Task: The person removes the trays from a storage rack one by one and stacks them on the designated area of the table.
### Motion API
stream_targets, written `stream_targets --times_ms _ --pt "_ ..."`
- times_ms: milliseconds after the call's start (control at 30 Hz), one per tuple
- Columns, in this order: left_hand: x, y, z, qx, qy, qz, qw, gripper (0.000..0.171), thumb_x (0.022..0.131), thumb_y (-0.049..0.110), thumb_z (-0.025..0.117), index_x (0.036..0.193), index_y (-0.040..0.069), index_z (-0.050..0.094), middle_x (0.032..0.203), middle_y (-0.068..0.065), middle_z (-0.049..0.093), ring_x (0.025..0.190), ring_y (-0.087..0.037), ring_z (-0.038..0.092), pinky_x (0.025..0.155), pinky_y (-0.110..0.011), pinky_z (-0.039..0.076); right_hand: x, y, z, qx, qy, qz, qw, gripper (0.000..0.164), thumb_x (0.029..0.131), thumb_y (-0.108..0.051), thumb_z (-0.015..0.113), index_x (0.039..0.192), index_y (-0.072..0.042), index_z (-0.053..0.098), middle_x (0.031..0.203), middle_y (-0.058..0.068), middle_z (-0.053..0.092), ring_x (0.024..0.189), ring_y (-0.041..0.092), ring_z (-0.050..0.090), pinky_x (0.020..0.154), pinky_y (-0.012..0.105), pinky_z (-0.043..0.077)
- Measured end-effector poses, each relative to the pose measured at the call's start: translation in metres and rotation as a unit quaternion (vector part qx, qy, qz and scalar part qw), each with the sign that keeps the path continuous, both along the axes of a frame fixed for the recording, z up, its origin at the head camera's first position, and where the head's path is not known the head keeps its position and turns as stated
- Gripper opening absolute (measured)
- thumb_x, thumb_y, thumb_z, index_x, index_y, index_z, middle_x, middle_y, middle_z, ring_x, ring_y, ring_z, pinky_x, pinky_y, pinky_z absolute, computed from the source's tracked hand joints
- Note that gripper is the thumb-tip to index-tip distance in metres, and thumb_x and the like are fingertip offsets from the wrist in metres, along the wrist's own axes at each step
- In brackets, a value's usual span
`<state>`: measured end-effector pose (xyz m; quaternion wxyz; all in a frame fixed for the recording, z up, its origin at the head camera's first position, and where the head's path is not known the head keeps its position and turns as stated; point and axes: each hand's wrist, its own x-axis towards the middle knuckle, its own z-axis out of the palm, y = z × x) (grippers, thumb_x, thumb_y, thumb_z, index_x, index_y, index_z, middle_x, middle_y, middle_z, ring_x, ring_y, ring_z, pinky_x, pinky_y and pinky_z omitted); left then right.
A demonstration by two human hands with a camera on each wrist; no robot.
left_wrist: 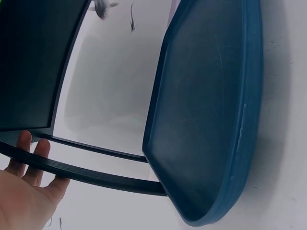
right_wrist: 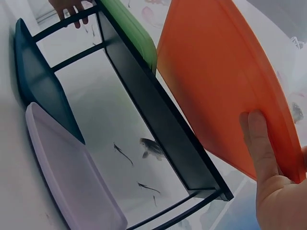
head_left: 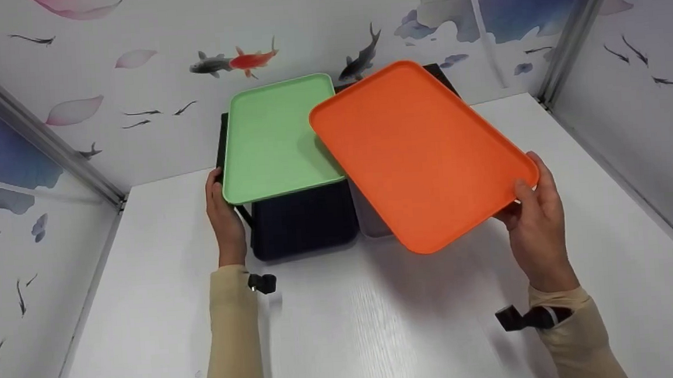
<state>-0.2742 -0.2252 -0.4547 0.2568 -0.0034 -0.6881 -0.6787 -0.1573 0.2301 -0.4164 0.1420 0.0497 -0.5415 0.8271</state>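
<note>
An orange tray is held at its near right corner by my right hand, thumb over the rim and fingers beneath. It tilts above the right part of a black two-level rack, and its far left corner overlaps a light green tray in the head view. That green tray lies on the left of the upper shelf. My left hand grips the rack's left side bar, fingers around it. Below, a dark blue tray sits at the left and a lilac tray beside it, partly hidden in the head view.
The rack stands at the back of a white table, close to a wall printed with fish and petals. Similar side panels rise left and right along metal posts. Each sleeve carries a small black wrist camera.
</note>
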Motion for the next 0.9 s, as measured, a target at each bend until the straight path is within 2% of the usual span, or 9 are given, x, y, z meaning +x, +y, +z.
stream_targets --times_ms 433,900 --pt "-0.001 0.001 -0.001 0.004 0.012 -0.001 0.9999 0.048 0.113 0.038 0.029 0.152 0.012 0.043 0.151 -0.004 0.049 0.139 -0.013 0.044 0.118 -0.031 0.031 0.005 0.009 -0.011 0.008 -0.01 0.001 1.0 0.059 0.11 -0.022 0.045 0.163 -0.018 0.019 0.148 0.015 0.039 0.107 0.023 0.062 0.082 0.025 0.058" --pt "0.001 0.001 -0.001 0.017 0.008 -0.002 0.9998 0.048 0.113 0.037 0.03 0.153 0.013 0.042 0.149 -0.006 0.05 0.138 -0.014 0.045 0.117 -0.03 0.031 0.003 0.009 -0.018 0.003 -0.001 0.02 1.0 0.057 0.111 -0.022 0.042 0.163 -0.013 0.019 0.15 0.016 0.037 0.123 0.023 0.057 0.096 0.029 0.054"
